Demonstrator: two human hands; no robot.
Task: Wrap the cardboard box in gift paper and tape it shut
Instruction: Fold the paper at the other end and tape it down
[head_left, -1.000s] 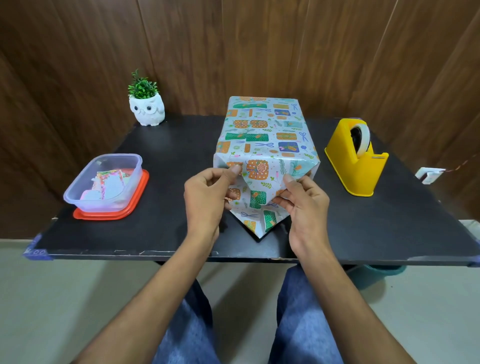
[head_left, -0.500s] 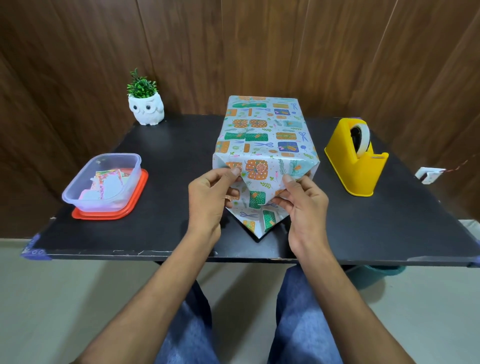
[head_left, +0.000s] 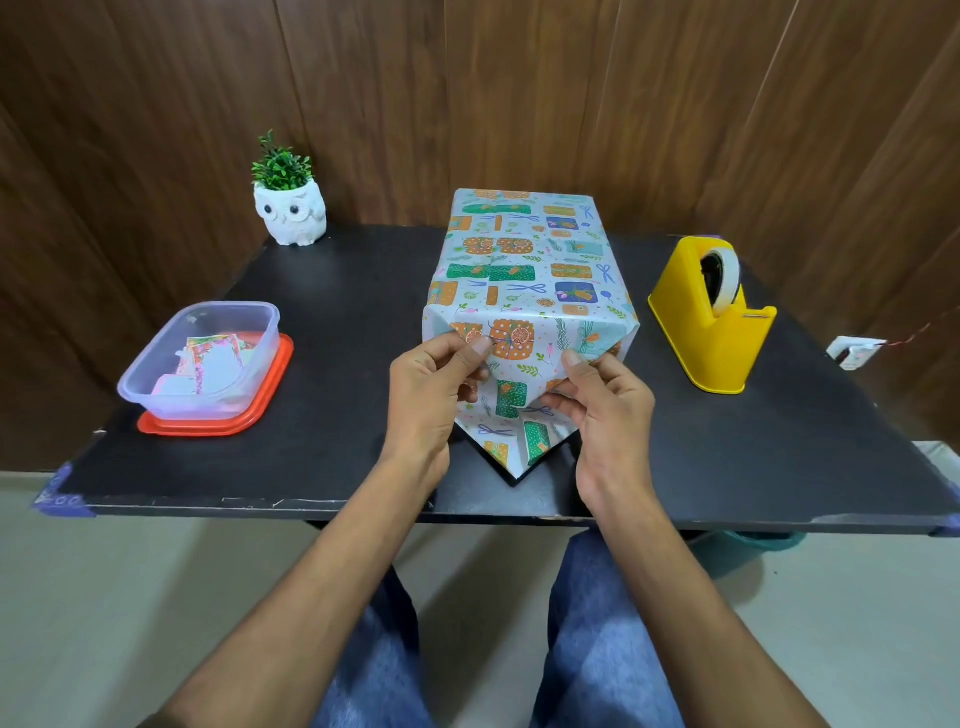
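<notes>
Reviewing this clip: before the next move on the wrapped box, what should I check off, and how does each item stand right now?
1. Left hand and right hand both pinch the near flap of the wrapped box: ok.
2. Near flap folded to a point: ok.
3. Near flap taped to the wrapped box: not ok, no tape shows on it.
4. Tape dispenser loaded, standing on the table right of the wrapped box: ok.
5. A hand free to pull tape: not ok, both are busy.
6. Far end closed: cannot tell, hidden.
</notes>
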